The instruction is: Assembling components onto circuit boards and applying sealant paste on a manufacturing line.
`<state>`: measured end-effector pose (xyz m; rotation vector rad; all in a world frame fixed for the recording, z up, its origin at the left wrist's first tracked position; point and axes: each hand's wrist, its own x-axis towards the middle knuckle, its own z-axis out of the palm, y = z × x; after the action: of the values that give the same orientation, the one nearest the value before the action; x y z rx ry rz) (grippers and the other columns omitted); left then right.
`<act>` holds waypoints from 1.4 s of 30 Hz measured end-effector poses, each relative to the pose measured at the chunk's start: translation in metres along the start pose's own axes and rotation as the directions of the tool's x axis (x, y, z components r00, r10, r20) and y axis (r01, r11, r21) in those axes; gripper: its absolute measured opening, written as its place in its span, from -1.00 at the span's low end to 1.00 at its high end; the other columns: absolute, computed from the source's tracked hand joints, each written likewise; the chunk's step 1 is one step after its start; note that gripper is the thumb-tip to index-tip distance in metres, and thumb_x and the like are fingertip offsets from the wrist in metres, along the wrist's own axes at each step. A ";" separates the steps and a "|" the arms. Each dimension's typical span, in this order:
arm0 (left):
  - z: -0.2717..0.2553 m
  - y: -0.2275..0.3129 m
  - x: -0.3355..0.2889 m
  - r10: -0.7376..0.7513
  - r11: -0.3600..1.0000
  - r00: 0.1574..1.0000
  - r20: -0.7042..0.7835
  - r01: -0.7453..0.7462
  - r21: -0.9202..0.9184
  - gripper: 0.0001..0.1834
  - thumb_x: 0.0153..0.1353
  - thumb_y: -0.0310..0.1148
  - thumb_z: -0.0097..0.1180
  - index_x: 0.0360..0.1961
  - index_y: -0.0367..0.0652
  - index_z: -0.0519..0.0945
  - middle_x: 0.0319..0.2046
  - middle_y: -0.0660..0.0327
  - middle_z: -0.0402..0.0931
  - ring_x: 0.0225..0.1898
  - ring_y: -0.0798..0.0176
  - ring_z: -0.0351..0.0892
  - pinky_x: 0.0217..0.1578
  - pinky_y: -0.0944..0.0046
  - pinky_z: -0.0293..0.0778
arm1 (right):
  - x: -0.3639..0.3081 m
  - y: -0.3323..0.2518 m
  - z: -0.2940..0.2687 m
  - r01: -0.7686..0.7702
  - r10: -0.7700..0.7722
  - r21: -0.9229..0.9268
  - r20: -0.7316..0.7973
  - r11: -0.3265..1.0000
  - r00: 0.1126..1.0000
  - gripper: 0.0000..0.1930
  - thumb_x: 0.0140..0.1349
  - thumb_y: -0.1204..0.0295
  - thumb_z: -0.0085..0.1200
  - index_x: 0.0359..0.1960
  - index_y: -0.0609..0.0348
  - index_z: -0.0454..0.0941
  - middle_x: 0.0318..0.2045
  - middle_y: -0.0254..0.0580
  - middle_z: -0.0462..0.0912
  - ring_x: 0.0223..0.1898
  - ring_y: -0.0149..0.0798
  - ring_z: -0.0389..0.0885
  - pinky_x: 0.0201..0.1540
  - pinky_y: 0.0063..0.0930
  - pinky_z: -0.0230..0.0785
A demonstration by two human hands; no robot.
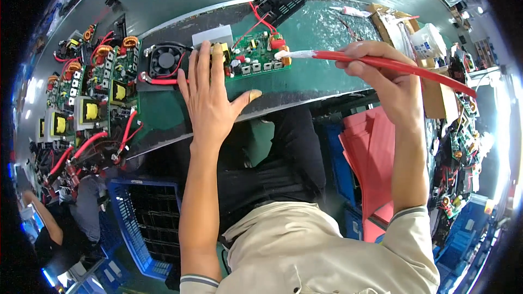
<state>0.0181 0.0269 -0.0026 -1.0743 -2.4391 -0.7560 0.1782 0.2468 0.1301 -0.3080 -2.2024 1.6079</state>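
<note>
My left hand (209,98) lies with fingers spread over the left end of a green circuit board (253,49), its thumb stretched out to the right. A long red stick (436,72) with a white-coated narrow end is gripped in my right hand (389,76). That white end reaches a pale lump at the board's right side, next to a copper-wound coil (285,60); whether they touch I cannot tell. Left of my fingers sits a black fan (162,61), with a thick red cable below it. Red wires run from the board to a black slotted panel (280,2).
Several similar boards (103,79) crowd the bench's left end. A white-tipped tube (351,11), a cardboard box (440,100) and a white tub (427,41) stand on the right. Below are a blue crate (128,228) and red sheets (373,152). Another person's arm (44,215) shows at lower left.
</note>
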 end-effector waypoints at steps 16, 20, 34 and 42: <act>0.003 -0.001 -0.003 0.015 1.000 0.999 -0.048 -0.015 -0.003 0.07 -0.16 0.12 0.44 0.37 -0.07 0.26 0.39 0.16 0.14 0.37 -0.01 0.15 0.34 -0.26 -0.02 | -0.004 0.032 0.048 0.294 -0.283 -0.528 0.103 0.797 0.954 -0.83 0.17 0.66 0.20 -0.19 0.28 0.64 -0.28 -0.24 0.66 -0.26 -0.43 0.63 -0.20 -0.57 0.52; 0.003 -0.001 -0.003 0.007 1.000 0.998 -0.055 -0.007 -0.009 0.07 -0.17 0.11 0.45 0.36 -0.07 0.28 0.38 0.16 0.16 0.36 -0.01 0.16 0.33 -0.25 -0.01 | -0.003 0.031 0.048 0.323 -0.350 -0.509 0.044 0.798 0.936 -0.84 0.17 0.64 0.21 -0.20 0.27 0.64 -0.30 -0.23 0.66 -0.28 -0.44 0.64 -0.21 -0.58 0.52; 0.004 -0.004 -0.004 0.020 0.999 0.996 -0.086 -0.024 -0.049 0.06 -0.21 0.09 0.46 0.33 -0.07 0.29 0.36 0.19 0.16 0.36 0.02 0.16 0.33 -0.22 -0.02 | 0.009 0.024 0.076 0.378 -0.378 -0.510 0.109 0.773 0.920 -0.84 0.16 0.65 0.22 -0.21 0.27 0.65 -0.32 -0.25 0.66 -0.30 -0.44 0.62 -0.26 -0.62 0.47; 0.004 -0.004 -0.004 0.000 0.999 0.997 -0.073 -0.004 -0.054 0.07 -0.25 0.06 0.50 0.32 -0.06 0.30 0.35 0.16 0.17 0.37 0.02 0.16 0.35 -0.19 -0.04 | 0.015 0.025 0.088 0.442 -0.400 -0.533 0.199 0.722 0.895 -0.84 0.14 0.65 0.23 -0.22 0.26 0.65 -0.32 -0.23 0.68 -0.32 -0.40 0.64 -0.29 -0.59 0.47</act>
<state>0.0174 0.0248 -0.0088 -1.0503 -2.3684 -0.8495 0.1252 0.1849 0.0859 0.1038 -2.5311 0.7036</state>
